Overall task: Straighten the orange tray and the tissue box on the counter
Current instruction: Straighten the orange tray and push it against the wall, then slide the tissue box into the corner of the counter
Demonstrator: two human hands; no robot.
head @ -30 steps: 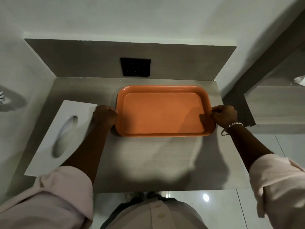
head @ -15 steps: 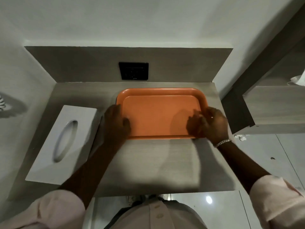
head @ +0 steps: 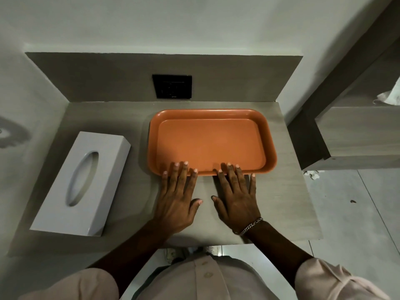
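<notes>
The orange tray (head: 212, 141) lies empty on the grey counter (head: 281, 202), its long side roughly parallel to the back wall. My left hand (head: 178, 195) and my right hand (head: 237, 198) lie flat on the counter, fingers spread. Their fingertips rest on the tray's near rim. Neither hand holds anything. The white tissue box (head: 83, 182) with an oval slot sits at the counter's left, turned at an angle, apart from both hands.
A black socket plate (head: 172, 86) is set in the backsplash behind the tray. To the right stands a lower grey shelf unit (head: 357, 135) with white crumpled paper (head: 389, 96) on it. The floor at right is tiled.
Both hands left the tray's short ends and came to its near rim, opening flat on the counter. The tray now sits farther back and squarer to the wall.
</notes>
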